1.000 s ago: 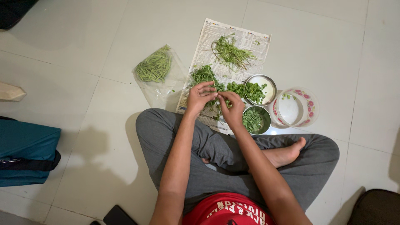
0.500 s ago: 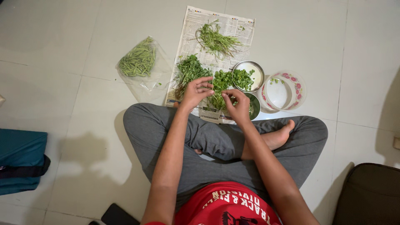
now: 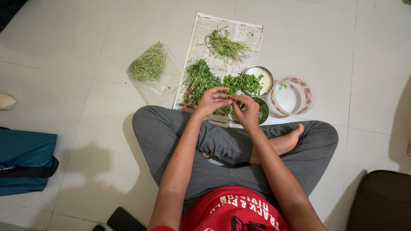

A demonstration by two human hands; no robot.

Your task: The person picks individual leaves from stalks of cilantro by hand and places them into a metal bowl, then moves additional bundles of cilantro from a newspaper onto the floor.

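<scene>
I sit cross-legged on a tiled floor with a sheet of newspaper (image 3: 205,38) in front of me. My left hand (image 3: 209,102) and my right hand (image 3: 247,112) meet above its near edge, fingertips pinching a thin green herb sprig (image 3: 227,97) between them. A bunch of leafy herbs (image 3: 198,79) lies just beyond my left hand. Plucked leaves (image 3: 233,83) are heaped beside a steel bowl (image 3: 265,79). A second steel bowl (image 3: 263,110) sits partly hidden under my right hand. Bare stems (image 3: 223,45) lie at the paper's far end.
A clear plastic bag of green beans (image 3: 149,66) lies left of the newspaper. A white flower-rimmed bowl (image 3: 293,96) stands right of the steel bowls. A teal bag (image 3: 23,160) is at the left, a dark bag (image 3: 381,203) at the lower right, a phone (image 3: 124,220) by my knee.
My hands have come together, fingertips now touching on the sprig. The view has shifted slightly down and right.
</scene>
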